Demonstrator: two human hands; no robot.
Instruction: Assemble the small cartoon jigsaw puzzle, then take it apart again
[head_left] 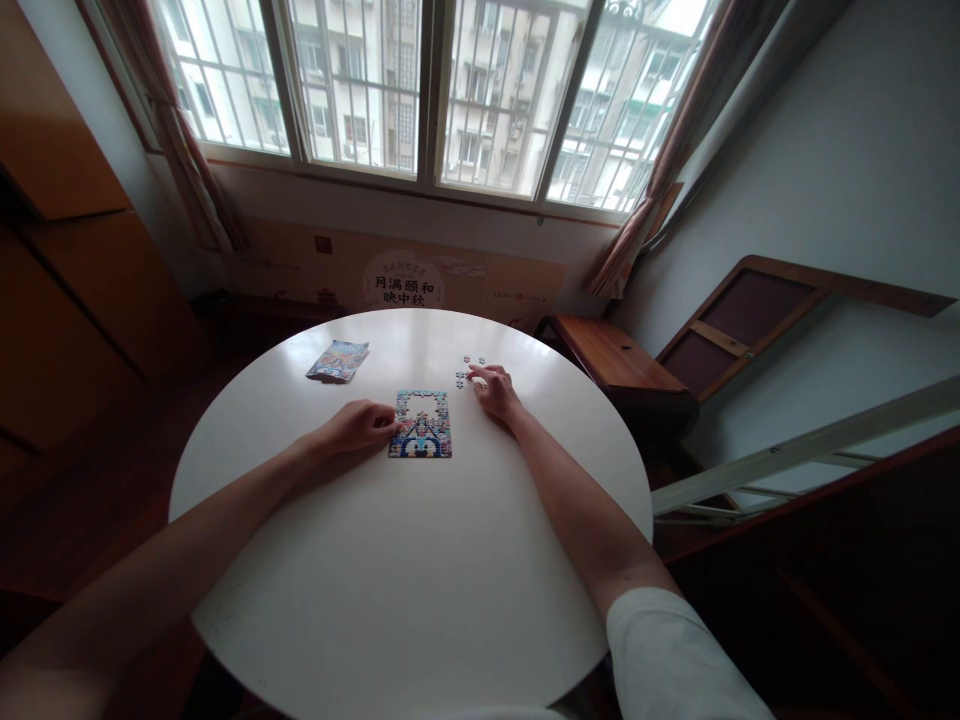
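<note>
Where the round white table [420,600] carries a flat blue printed packet [337,360] toward its far left, that packet lies well apart from both hands. Right of it, the left hand [360,425] rests on the tabletop. Its fingers [386,428] are curled together, their tips touching the left edge of the small rectangular jigsaw puzzle with a colourful cartoon picture [421,430]; whether they close on a piece cannot be told. The puzzle lies flat near the table's middle, between the two hands, with a white gap in its upper part. Just beyond its upper right corner, a few loose puzzle pieces [463,375] lie scattered on the white surface. The right hand [496,395] rests just right of them, its fingers [478,372] stretched toward the pieces with the tips among them; whether they pinch one is too small to tell. This hand is clear of the puzzle's right edge. Further right, beyond the table, stands a brown wooden bench [611,355].
</note>
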